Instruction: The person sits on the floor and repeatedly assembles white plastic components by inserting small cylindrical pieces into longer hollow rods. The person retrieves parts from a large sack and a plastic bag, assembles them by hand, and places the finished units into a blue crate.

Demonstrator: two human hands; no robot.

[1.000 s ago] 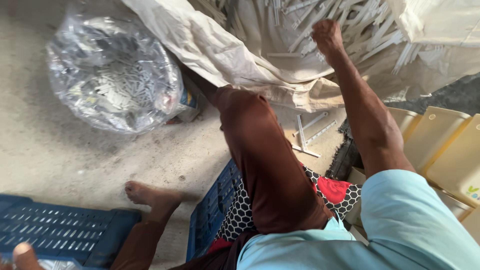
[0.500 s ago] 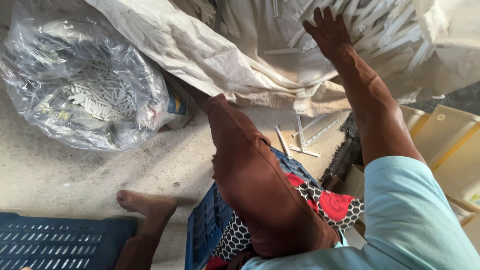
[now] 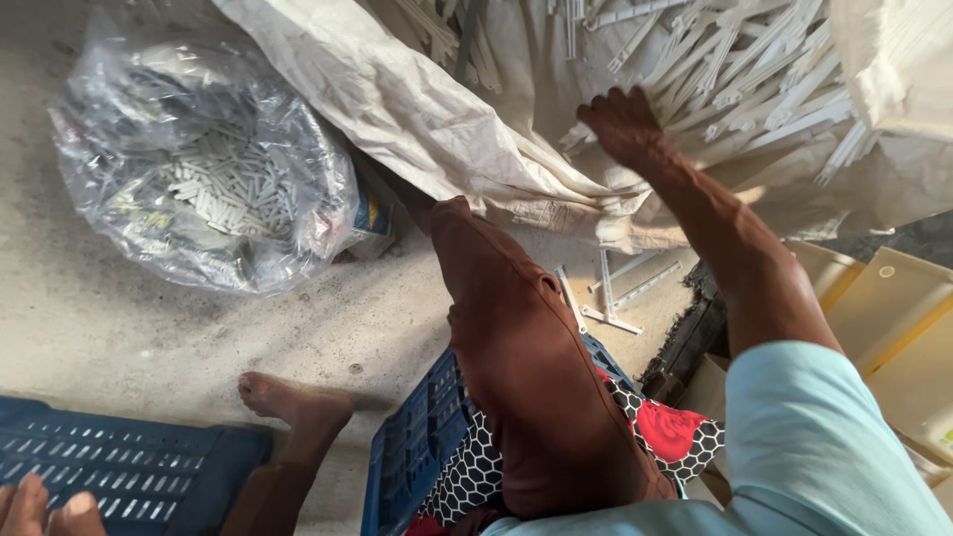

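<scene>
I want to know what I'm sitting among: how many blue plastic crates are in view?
2. One blue crate lies at the lower left, by the left hand. The other blue crate sits under the patterned cushion at the bottom centre. More may lie outside the view.

A bare, dusty concrete floor (image 3: 119,328) lies in soft daylight. Blue plastic crates (image 3: 119,476) sit along its near edge, yellow boards (image 3: 893,318) at its right edge.
</scene>
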